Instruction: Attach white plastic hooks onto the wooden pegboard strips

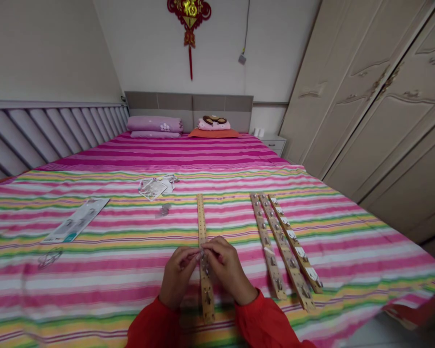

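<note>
A narrow wooden strip point(201, 222) with rows of small holes lies lengthwise on the bed in front of me. Shiny metal fittings point(208, 297) sit on its near part. Over the strip's middle, my left hand point(179, 273) and my right hand point(226, 266) meet with fingertips pinched together. What they pinch is small and mostly hidden by the fingers; a bit of shiny metal shows between them. To the right lie three similar strips, a left one point(264, 224), a middle one point(283, 241) and a right one point(292, 233) with white round pieces, all bearing metal fittings.
On the striped bedspread point(130, 299) lie a pile of clear plastic bags point(154, 187), a small clear packet point(164, 209), a long plastic package point(79, 220) and a thin looped item point(50, 257). Folded bedding point(154, 124) rests by the headboard; a wardrobe point(387, 96) stands at right.
</note>
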Available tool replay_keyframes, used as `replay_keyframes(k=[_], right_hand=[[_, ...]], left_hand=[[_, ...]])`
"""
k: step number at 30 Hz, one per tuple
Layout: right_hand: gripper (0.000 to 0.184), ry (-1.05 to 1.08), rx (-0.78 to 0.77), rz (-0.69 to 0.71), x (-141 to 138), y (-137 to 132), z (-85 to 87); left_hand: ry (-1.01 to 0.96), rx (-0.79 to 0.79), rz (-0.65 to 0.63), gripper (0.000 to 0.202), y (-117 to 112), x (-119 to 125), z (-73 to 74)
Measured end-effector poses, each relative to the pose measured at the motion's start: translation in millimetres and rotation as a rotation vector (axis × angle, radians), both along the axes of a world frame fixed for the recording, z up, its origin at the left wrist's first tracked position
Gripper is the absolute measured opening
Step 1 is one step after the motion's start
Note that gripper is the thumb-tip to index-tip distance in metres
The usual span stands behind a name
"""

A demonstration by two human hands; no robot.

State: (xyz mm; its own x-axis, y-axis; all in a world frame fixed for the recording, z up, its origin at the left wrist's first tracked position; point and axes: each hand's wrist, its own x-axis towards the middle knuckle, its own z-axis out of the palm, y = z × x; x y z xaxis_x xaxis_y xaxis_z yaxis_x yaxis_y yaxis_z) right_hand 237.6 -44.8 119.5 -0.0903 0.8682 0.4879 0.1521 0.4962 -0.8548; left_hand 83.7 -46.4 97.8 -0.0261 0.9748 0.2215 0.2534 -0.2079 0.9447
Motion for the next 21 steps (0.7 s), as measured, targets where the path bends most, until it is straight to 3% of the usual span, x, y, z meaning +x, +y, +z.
replay_keyframes(k=[4,10,21], right_hand=[[0.020,0.231,-0.199,-0.031,2,13,-14.0],[0.026,0.487,-0.504,0.083,2,32,-34.2],[0.019,0.542,-0.482,-0.036,-7,76,-49.0]], left_hand=[[-0.140,-0.151,-0.007,0.028,5,1,3.7],[-0.349,-0.255,0.012,0.035,26,8,8.3],[-0.320,-0.178,0.038,0.038,84,15,0.5]])
